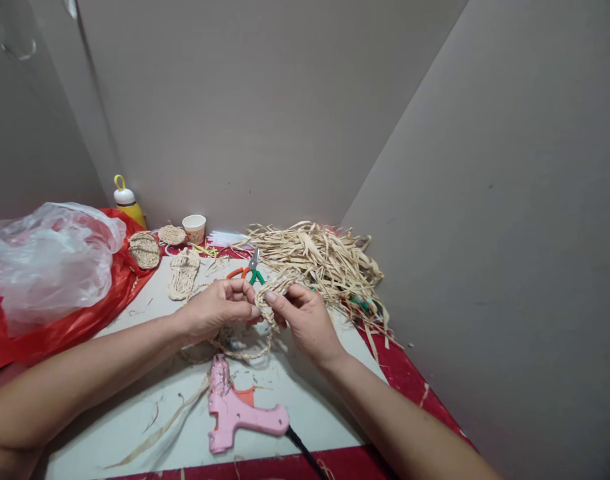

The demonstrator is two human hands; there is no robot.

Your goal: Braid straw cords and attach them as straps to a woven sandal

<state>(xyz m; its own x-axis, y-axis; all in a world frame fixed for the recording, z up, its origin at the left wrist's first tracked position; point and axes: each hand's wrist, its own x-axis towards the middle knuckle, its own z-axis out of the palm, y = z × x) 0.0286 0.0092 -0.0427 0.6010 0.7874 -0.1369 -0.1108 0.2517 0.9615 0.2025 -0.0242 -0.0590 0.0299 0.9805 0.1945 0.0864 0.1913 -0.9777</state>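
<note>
A pale braided straw cord [271,319] is pinched between my two hands above the white board [149,393]. My left hand [222,308] closes its fingertips on the cord from the left. From the right, my right hand [307,319] grips a folded part of the braid with thumb and fingers. A loop of the cord hangs below the hands towards the board. Nearer to me lies a pink glue gun [235,413] with an orange trigger. Just beyond my hands are scissors or pliers [253,263] with orange and green handles.
A heap of dry straw strips [315,257] lies at the back right by the wall. Coiled straw pieces [183,273], a paper cup [195,229] and a yellow bottle [129,202] stand or lie at the back left. A clear plastic bag [49,260] fills the left on red cloth.
</note>
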